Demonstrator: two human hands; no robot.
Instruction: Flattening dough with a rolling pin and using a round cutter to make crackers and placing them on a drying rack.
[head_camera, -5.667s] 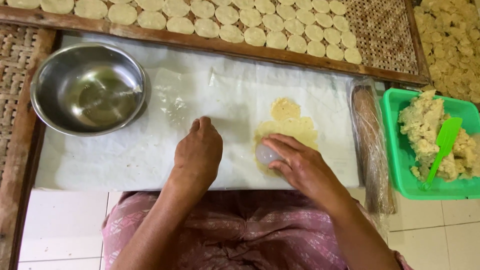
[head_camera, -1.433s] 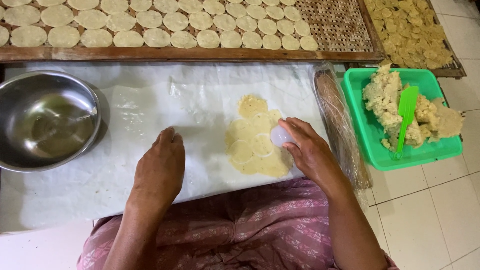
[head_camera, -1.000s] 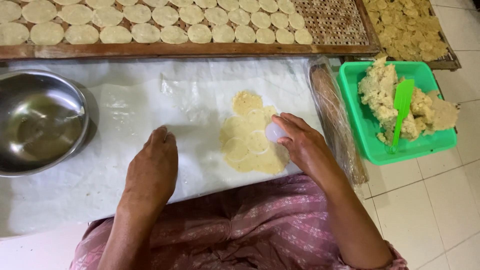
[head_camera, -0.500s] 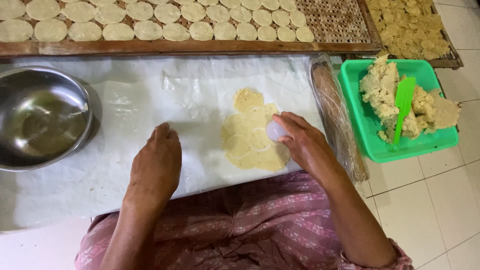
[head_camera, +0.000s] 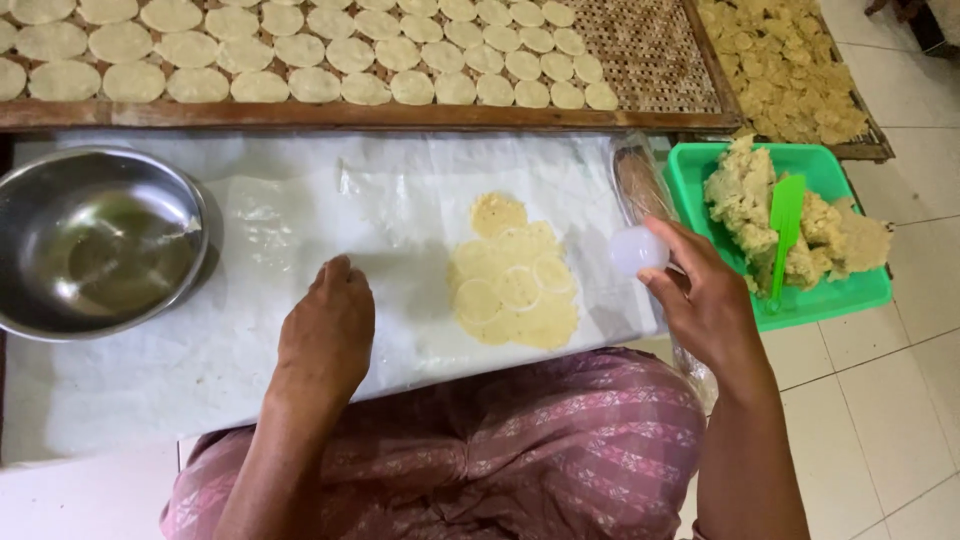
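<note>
The right hand (head_camera: 705, 300) sits right of centre in the frame, its fingers (head_camera: 668, 262) grasping a small round translucent cutter (head_camera: 638, 250) — lifted just off the right edge of the flattened dough sheet (head_camera: 515, 275), which shows round cut marks. The left hand (head_camera: 328, 330) lies flat, fingers released, on the white plastic sheet (head_camera: 300, 210) covering the table. A steel bowl (head_camera: 95, 240) sits at far left; a green tub of dough (head_camera: 790, 225) at right — dough discs (head_camera: 300, 50) line the woven tray along the top.
</note>
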